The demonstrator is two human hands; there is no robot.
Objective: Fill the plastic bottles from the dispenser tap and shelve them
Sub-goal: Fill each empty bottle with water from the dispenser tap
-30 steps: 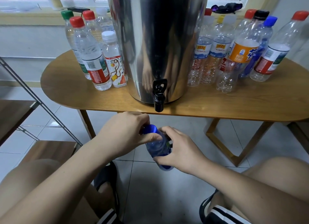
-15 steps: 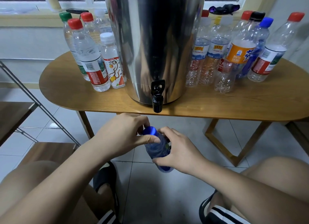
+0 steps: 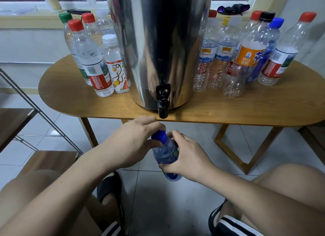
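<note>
**First speaker:** What are the hands doing?

**Second speaker:** A seated person holds a small blue-tinted clear plastic bottle [image 3: 165, 153], cap uppermost, over the pale tiled floor [image 3: 167, 200]. The right hand [image 3: 186, 158] is wrapped round the bottle's body, with fingers and thumb curled about it. The left hand [image 3: 133, 142] is closed over the round blue cap [image 3: 159, 135], which sits on the neck, thumb and fingers pinching it.

**First speaker:** Where is that from the dispenser?

**Second speaker:** Just below the table's front edge, a little under the black plastic tap [image 3: 163, 103]. The tap juts past that edge from the foot of a tall shiny steel drum dispenser [image 3: 158, 42], which stands mid-way along the oval wooden table [image 3: 228, 109].

**First speaker:** And the other bottles?

**Second speaker:** A cluster of capped bottles that look full [image 3: 95, 59] stands towards the table's left end, close beside the drum. A larger cluster of capped bottles that look empty [image 3: 246, 56] stands towards the right end. A metal-framed rack with wooden shelves [image 3: 15, 123] is off the table's left end.
</note>
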